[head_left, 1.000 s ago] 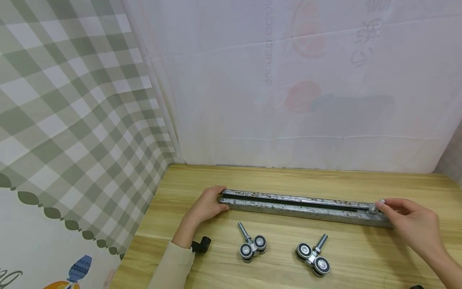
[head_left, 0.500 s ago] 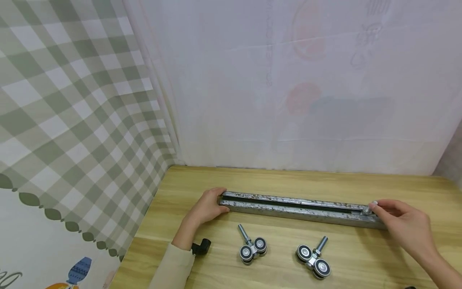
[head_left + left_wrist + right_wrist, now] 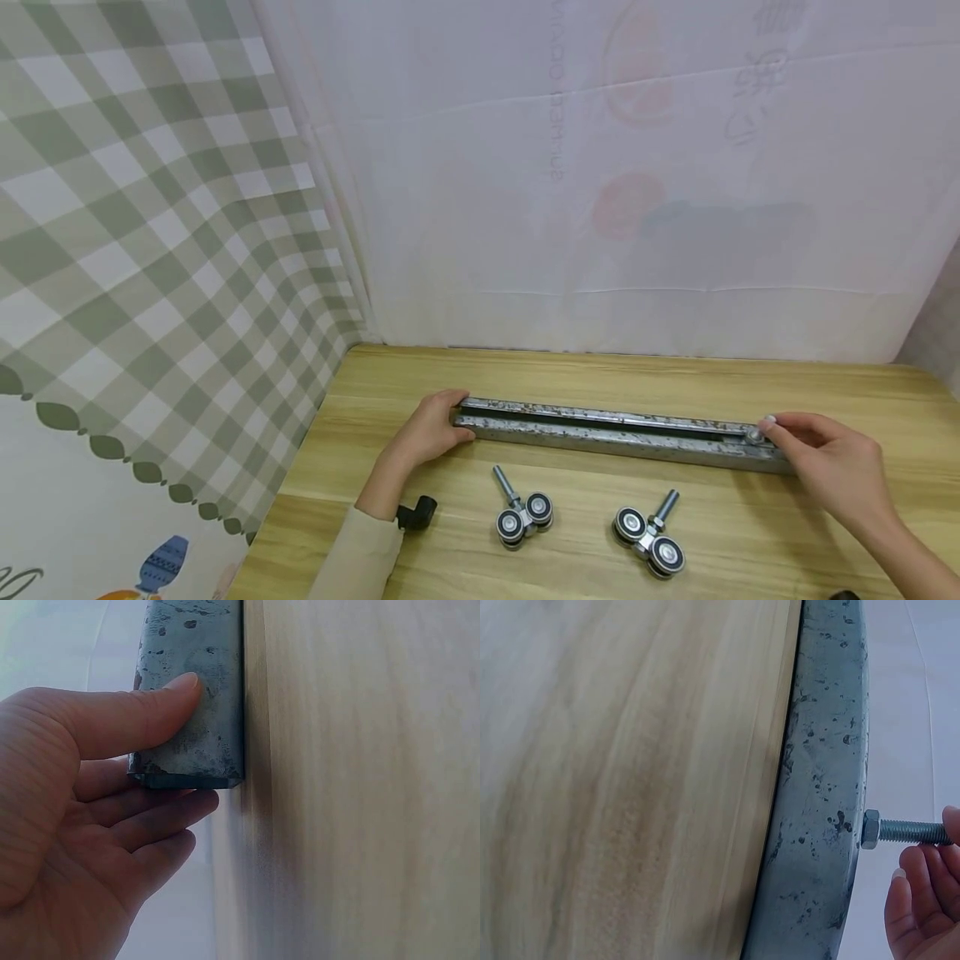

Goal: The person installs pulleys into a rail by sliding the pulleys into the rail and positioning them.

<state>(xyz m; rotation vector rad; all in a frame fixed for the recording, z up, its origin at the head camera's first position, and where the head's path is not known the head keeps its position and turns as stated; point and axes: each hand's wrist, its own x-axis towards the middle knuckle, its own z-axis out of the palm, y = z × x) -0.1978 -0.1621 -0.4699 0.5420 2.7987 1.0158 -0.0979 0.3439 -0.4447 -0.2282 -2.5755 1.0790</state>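
I'm on the right hand, lower right of the head view: thumb and fingers closed in a pinch on a threaded bolt, which juts from the slotted metal rail near its right end. Left of lower centre, I've got the left hand gripping the rail's other end, thumb against the near side. Below, two wheeled trolleys lie on the wooden table, checked cloth filling the upper left.
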